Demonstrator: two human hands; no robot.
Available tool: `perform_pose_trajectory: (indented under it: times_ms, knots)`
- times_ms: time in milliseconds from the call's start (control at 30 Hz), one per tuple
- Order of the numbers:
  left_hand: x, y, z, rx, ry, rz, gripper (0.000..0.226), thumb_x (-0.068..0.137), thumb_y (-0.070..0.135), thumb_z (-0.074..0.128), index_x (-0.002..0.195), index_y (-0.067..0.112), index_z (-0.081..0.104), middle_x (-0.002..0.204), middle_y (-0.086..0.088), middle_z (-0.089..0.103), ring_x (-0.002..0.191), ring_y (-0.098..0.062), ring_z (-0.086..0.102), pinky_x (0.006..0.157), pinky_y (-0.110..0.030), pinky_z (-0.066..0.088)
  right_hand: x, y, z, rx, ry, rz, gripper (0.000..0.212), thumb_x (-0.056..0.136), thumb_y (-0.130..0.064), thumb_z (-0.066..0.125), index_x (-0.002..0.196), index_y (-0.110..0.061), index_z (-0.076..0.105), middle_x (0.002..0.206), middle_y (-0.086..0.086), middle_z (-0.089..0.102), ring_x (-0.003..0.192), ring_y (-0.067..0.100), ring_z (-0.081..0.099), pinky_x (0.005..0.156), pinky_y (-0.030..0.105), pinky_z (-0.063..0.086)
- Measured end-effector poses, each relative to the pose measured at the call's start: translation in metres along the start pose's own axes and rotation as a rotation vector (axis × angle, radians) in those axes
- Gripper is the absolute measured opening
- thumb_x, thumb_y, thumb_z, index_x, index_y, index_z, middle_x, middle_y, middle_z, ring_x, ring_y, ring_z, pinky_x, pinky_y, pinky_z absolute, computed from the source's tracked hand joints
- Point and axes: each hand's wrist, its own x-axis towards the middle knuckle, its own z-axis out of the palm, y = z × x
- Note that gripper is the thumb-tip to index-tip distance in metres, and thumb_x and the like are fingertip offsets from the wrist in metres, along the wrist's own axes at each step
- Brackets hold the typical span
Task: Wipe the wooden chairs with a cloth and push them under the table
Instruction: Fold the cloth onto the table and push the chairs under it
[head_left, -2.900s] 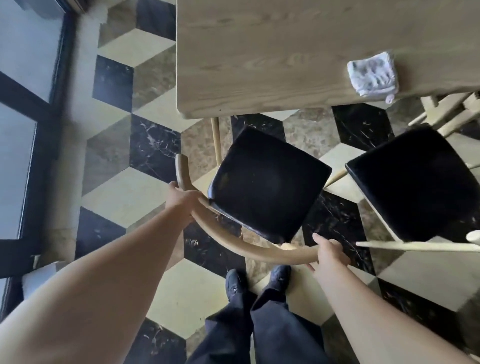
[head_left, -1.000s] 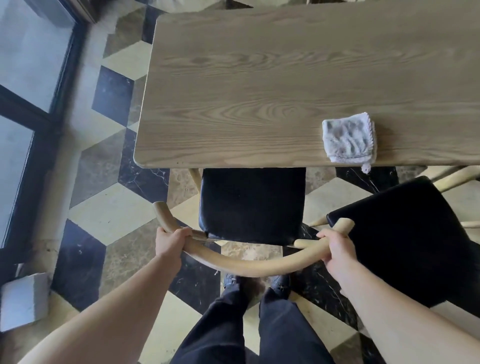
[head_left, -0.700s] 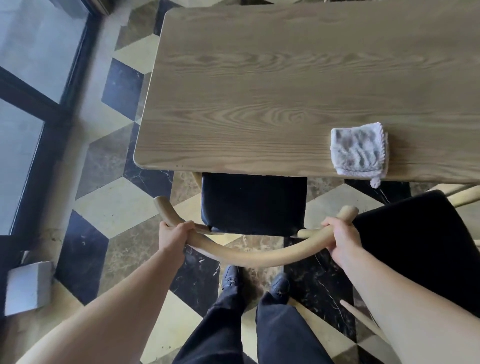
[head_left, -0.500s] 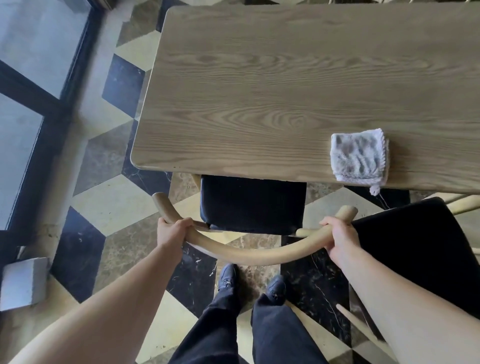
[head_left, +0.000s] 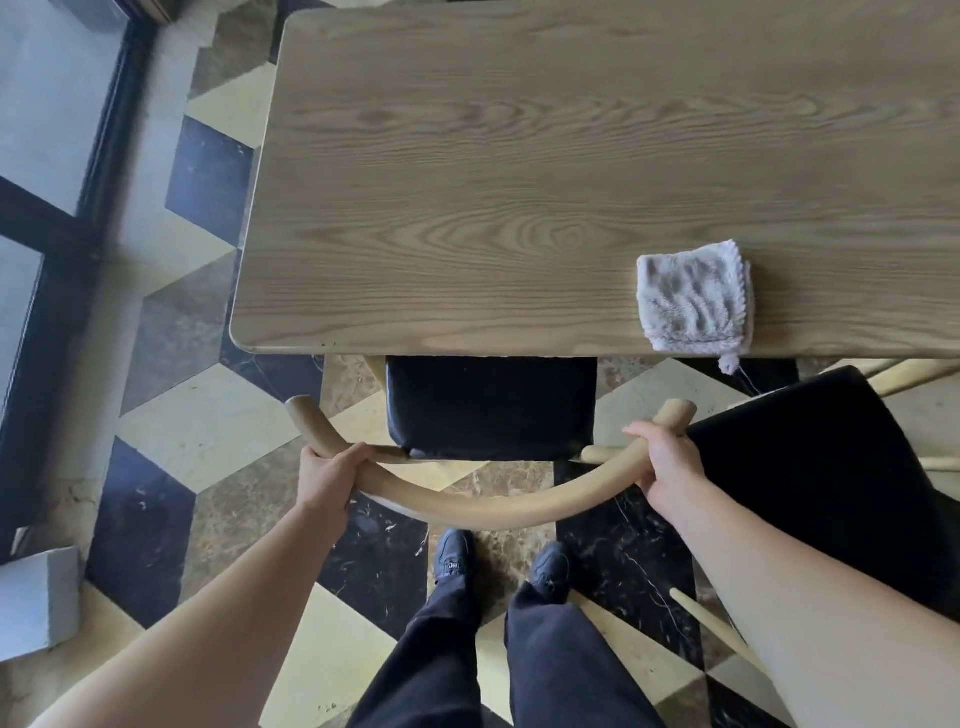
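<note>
The person stands at the near edge of the counter (head_left: 519, 182) with both hands wrapped around the curved wooden back rail (head_left: 467, 506) of a chair (head_left: 491, 410). The left hand (head_left: 327, 475) grips the rail toward its left end, fingers curled over the top, and the right hand (head_left: 667, 465) grips it near the right tip in the same way. The black seat of this chair is already partly under the counter, with its front hidden beneath the edge and only the rear part and the back rail showing. I would judge this chair close to home, needing at most a short further push. The cloth (head_left: 693, 296) lies folded on the counter near the right of the near edge, a small loop hanging over the side, and neither hand touches it. A second chair (head_left: 810, 467) with a black seat stands just to the right, turned at an angle and well out from the counter, almost touching the right hand. That one clearly remains to be straightened and pushed in, and whether it has been wiped I cannot tell. Below the rail the person's dark trousers and shoes (head_left: 498, 564) stand on the patterned tile floor (head_left: 208, 426).
</note>
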Motion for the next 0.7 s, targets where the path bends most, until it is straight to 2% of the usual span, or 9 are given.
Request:
perform_pose_trajectory:
  times_ms: [33, 100, 267, 333, 433, 500, 567, 633, 700]
  knots:
    - [-0.003, -0.001, -0.003, -0.013, -0.039, -0.007, 0.051, 0.078, 0.025, 0.082, 0.116, 0.014, 0.05, 0.101, -0.014, 0.063, 0.077, -0.024, 0.062, 0.073, -0.041, 0.056, -0.004, -0.001, -0.001, 0.004, -0.048, 0.01, 0.049, 0.079, -0.019, 0.076, 0.122, -0.019, 0.053, 0.103, 0.004, 0.07, 0.065, 0.021, 0.076, 0.07, 0.028, 0.051]
    - [-0.016, -0.002, -0.007, -0.062, -0.124, -0.029, 0.058, 0.078, 0.038, 0.081, 0.121, 0.014, 0.051, 0.102, -0.013, 0.064, 0.08, -0.024, 0.061, 0.067, -0.037, 0.051, -0.016, -0.001, -0.01, -0.004, -0.153, 0.023, 0.061, 0.077, -0.028, 0.081, 0.128, -0.021, 0.049, 0.113, 0.008, 0.069, 0.085, 0.028, 0.076, 0.092, 0.034, 0.053]
    - [-0.078, -0.02, 0.01, -0.095, -0.231, -0.103, 0.081, 0.071, 0.047, 0.088, 0.13, 0.017, 0.04, 0.107, -0.011, 0.064, 0.084, -0.026, 0.062, 0.069, -0.038, 0.05, -0.068, 0.01, -0.05, -0.095, -0.175, -0.036, 0.054, 0.081, -0.028, 0.08, 0.127, -0.014, 0.056, 0.131, 0.008, 0.058, 0.122, 0.024, 0.057, 0.101, 0.042, 0.046]
    - [-0.097, -0.027, 0.025, -0.059, -0.223, -0.119, 0.087, 0.073, 0.045, 0.088, 0.136, 0.018, 0.035, 0.108, -0.007, 0.062, 0.086, -0.024, 0.061, 0.072, -0.036, 0.052, -0.079, 0.012, -0.061, -0.088, -0.182, -0.056, 0.066, 0.085, -0.026, 0.077, 0.142, -0.013, 0.047, 0.136, 0.009, 0.056, 0.12, 0.023, 0.055, 0.109, 0.043, 0.043]
    - [-0.128, -0.035, 0.042, -0.068, -0.224, -0.109, 0.088, 0.078, 0.042, 0.085, 0.144, 0.017, 0.033, 0.113, -0.003, 0.059, 0.106, -0.026, 0.062, 0.085, -0.037, 0.055, -0.093, 0.015, -0.084, -0.099, -0.204, -0.069, 0.07, 0.087, -0.024, 0.075, 0.147, -0.013, 0.04, 0.123, 0.005, 0.061, 0.109, 0.021, 0.059, 0.11, 0.044, 0.044]
    - [-0.15, -0.045, 0.054, -0.069, -0.251, -0.103, 0.082, 0.081, 0.039, 0.083, 0.144, 0.013, 0.04, 0.124, -0.005, 0.058, 0.117, -0.027, 0.06, 0.09, -0.037, 0.052, -0.099, 0.021, -0.116, -0.116, -0.223, -0.086, 0.072, 0.087, -0.023, 0.075, 0.148, -0.014, 0.037, 0.122, 0.004, 0.06, 0.117, 0.023, 0.057, 0.11, 0.046, 0.044]
    - [-0.17, -0.054, 0.072, -0.073, -0.27, -0.075, 0.078, 0.083, 0.037, 0.081, 0.147, 0.012, 0.043, 0.117, -0.005, 0.059, 0.115, -0.026, 0.06, 0.089, -0.037, 0.052, -0.094, 0.027, -0.157, -0.157, -0.212, -0.109, 0.074, 0.087, -0.023, 0.075, 0.149, -0.013, 0.035, 0.135, 0.009, 0.055, 0.13, 0.027, 0.05, 0.109, 0.047, 0.045]
    - [-0.204, -0.069, 0.103, -0.062, -0.264, -0.034, 0.089, 0.084, 0.037, 0.08, 0.156, 0.014, 0.032, 0.104, -0.003, 0.057, 0.109, -0.026, 0.061, 0.092, -0.039, 0.055, -0.088, 0.032, -0.213, -0.263, -0.182, -0.123, 0.074, 0.087, -0.024, 0.075, 0.148, -0.012, 0.036, 0.134, 0.01, 0.054, 0.127, 0.026, 0.05, 0.106, 0.045, 0.046]
    - [-0.246, -0.086, 0.134, -0.046, -0.298, 0.007, 0.1, 0.084, 0.037, 0.081, 0.161, 0.023, 0.018, 0.106, -0.002, 0.056, 0.112, -0.029, 0.062, 0.097, -0.043, 0.056, -0.081, 0.036, -0.267, -0.48, -0.116, -0.14, 0.071, 0.087, -0.026, 0.074, 0.147, -0.012, 0.039, 0.136, 0.011, 0.053, 0.121, 0.026, 0.052, 0.105, 0.044, 0.047]
